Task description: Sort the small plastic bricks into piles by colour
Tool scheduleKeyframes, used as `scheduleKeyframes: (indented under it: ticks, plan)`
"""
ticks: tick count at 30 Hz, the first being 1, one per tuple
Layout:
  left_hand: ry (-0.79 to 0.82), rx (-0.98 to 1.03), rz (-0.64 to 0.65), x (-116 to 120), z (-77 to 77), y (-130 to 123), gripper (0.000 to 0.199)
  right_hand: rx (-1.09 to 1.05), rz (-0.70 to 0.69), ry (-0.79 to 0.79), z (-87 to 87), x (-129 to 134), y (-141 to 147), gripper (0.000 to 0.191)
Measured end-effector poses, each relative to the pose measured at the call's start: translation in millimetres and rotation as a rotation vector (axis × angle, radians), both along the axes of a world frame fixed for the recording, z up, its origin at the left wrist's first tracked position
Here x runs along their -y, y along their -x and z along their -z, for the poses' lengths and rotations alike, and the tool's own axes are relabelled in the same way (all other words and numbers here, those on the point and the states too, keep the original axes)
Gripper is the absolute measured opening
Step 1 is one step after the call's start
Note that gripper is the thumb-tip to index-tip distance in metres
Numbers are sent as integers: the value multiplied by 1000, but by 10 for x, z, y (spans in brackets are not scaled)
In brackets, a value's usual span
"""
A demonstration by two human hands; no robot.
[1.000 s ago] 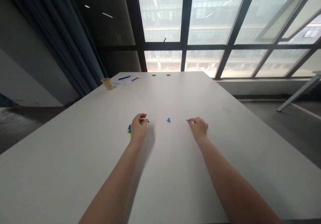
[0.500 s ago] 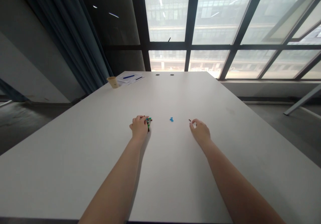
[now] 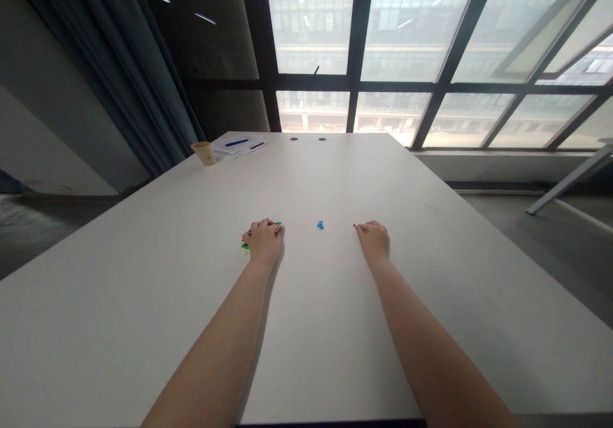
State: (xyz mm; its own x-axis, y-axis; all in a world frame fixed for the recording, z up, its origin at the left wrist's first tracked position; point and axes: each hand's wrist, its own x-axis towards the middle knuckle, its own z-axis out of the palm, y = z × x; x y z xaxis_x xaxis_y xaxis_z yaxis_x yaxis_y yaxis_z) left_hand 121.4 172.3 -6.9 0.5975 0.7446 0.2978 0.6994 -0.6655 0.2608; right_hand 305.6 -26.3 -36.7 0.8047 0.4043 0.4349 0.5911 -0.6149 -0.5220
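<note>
My left hand point(image 3: 265, 243) rests on the table over a heap of small coloured pieces point(image 3: 246, 246), with its fingers curled and their tips together. Whatever those fingertips hold, if anything, is hidden. Green and dark bits show at its left side, and a small green-blue piece point(image 3: 278, 223) peeks out past the fingertips. To the right, my right hand point(image 3: 374, 239) is closed in a pinch on a tiny dark piece point(image 3: 355, 226) at the tabletop. Between the hands lies a little cluster of blue pieces point(image 3: 320, 225), touched by neither.
The white table point(image 3: 316, 326) stretches to the windows. At its far left stand a yellowish paper cup point(image 3: 204, 153) and papers point(image 3: 244, 149) with a blue pen point(image 3: 236, 142) on them. Two round discs point(image 3: 294, 138) are at the far edge.
My right hand's fingers have closed on the dark piece, which lay just beyond them before. My left hand has shifted right across the heap, uncovering pieces on its left. The view has turned slightly.
</note>
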Motion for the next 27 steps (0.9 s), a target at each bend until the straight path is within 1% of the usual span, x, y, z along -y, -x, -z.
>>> scheduleKeyframes:
  ticks: [6, 12, 17, 20, 22, 23, 25, 27]
  plan:
    - [-14, 16, 15, -37, 19, 1, 23, -96, 79, 26, -68, -30, -10, 18]
    - [-8, 93, 72, -7, 4, 0, 22, -204, 137, 62, -164, -126, 3, 16]
    - [18, 90, 99, -7, -31, 4, 22, -274, 155, 41, -203, -181, 3, 18]
    - [44, 155, 157, -27, -31, -7, 21, -294, 133, 3, -220, -139, 7, 23]
    - [145, 257, 226, -10, -16, -38, 18, -296, 80, -20, -230, -83, 22, 24]
    - [242, 328, 255, 16, -7, -61, 18, -293, 43, -30, -234, -50, 38, 22]
    - [508, 492, 285, 109, 5, -117, 23, -281, -37, -46, -246, 12, 97, 20]
    - [786, 639, 301, 249, -7, -171, 31, -256, -130, -102, -273, 58, 196, 20]
